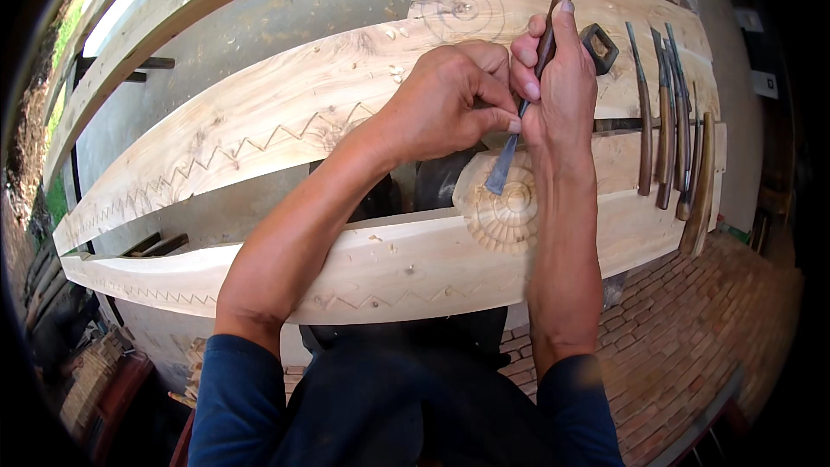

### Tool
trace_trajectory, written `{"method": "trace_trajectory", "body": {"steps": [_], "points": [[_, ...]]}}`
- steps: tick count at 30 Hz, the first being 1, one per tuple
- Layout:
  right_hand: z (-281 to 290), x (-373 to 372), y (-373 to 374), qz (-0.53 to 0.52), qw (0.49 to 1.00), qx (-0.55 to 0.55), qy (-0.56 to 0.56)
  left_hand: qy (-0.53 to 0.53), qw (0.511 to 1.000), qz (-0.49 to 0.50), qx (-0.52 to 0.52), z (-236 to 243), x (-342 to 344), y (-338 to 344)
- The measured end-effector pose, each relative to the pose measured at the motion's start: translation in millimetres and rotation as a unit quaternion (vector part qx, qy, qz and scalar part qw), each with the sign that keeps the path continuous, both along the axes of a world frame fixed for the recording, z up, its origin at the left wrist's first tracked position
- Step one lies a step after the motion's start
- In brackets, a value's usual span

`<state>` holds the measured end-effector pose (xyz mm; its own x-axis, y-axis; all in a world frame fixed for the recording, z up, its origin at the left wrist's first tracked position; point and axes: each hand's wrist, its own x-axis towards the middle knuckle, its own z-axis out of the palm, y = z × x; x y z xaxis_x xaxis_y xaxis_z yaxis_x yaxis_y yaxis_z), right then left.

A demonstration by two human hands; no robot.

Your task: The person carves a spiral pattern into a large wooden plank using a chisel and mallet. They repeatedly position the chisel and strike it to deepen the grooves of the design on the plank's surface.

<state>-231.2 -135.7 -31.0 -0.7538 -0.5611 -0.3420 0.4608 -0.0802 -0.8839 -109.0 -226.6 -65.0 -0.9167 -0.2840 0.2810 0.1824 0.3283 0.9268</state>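
My right hand (553, 78) grips the dark wooden handle of a flat chisel (499, 169), held upright at a slant. Lower down, my left hand (458, 104) pinches the chisel's shaft with its fingers. The wide steel blade tip rests at a carved round fluted rosette (510, 216) on the near pale board (406, 268), whose long face has a faint zigzag line. Behind it, the far board (251, 112) carries a carved zigzag, scattered shavings and a marked circle pattern (462, 9).
Several carving tools (664, 121) lie at the right across the boards, beside a black square-shaped object (596, 47). Curved timber beams (138, 22) run at the upper left. Below are a brick floor (674, 337) and stacked wood pieces (86, 380) at the lower left.
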Motion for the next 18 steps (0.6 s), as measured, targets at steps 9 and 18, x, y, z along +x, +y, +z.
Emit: {"method": "trace_trajectory", "body": {"steps": [9,18], "points": [[0,4,7,0.012,1.000,-0.009,-0.013,-0.015,0.999,-0.026,0.017,1,5,0],[5,-3,2,0.002,1.000,-0.013,-0.003,-0.037,0.999,-0.020,0.034,4,3,-1]]}}
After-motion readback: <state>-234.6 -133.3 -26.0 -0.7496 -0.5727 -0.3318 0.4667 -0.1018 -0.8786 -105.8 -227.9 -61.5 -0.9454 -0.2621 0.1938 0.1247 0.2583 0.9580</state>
